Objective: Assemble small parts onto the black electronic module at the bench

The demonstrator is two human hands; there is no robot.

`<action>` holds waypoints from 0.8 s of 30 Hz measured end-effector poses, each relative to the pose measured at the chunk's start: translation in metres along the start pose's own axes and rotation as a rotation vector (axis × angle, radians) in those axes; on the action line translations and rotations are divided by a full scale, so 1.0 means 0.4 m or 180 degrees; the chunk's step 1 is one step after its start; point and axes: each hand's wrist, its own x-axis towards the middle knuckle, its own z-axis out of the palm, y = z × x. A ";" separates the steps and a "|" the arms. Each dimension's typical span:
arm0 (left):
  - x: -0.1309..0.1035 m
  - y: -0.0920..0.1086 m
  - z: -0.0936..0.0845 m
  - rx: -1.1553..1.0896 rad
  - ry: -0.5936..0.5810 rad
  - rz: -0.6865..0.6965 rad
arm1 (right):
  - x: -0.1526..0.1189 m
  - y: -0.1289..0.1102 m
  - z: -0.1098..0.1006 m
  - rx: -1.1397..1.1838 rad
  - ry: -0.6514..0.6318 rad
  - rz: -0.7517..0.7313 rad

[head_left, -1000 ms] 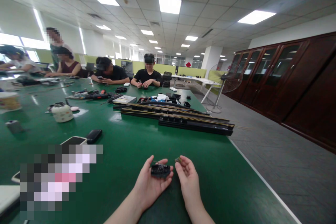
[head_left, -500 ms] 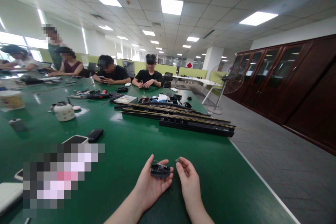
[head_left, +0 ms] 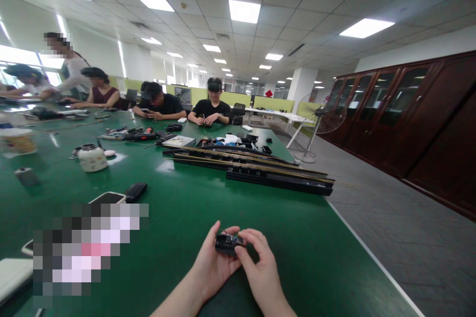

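Note:
A small black device, its inner parts and thin wires exposed, lies in my left hand point(head_left: 213, 267), cupped under it with the fingers along its far side. The black device point(head_left: 225, 243) is above the green table point(head_left: 178, 237). My right hand point(head_left: 260, 262) meets the device's right end with thumb and index finger pinched; a small dark piece seems to be between them, but it is too small to name.
Long black rails point(head_left: 278, 181) with thin brass rods cross the table ahead. A white jar point(head_left: 92, 158), a metal cylinder point(head_left: 27, 176), a black pouch point(head_left: 136, 191) and a phone point(head_left: 107, 198) lie left. Several people sit around the table; one stands at far left.
My right hand has moved left, from beside the device to its right end, with the small piece. The standing person at far left has leaned and shifted left.

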 end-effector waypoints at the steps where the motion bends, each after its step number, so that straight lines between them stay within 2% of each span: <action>1: 0.001 -0.001 -0.001 -0.0007 -0.0013 0.0001 | -0.002 -0.002 0.000 -0.0048 -0.0074 -0.0064; 9: 0.014 -0.005 -0.005 -0.0003 0.0092 0.0110 | 0.000 -0.017 0.003 -0.0939 -0.0639 -0.0218; 15: 0.013 -0.007 -0.003 0.0091 0.0129 0.0126 | -0.001 -0.028 -0.001 -0.1290 -0.0697 -0.0256; 24: 0.008 -0.010 0.000 -0.0025 0.0144 0.0105 | -0.006 -0.020 -0.002 -0.1421 -0.0739 -0.0319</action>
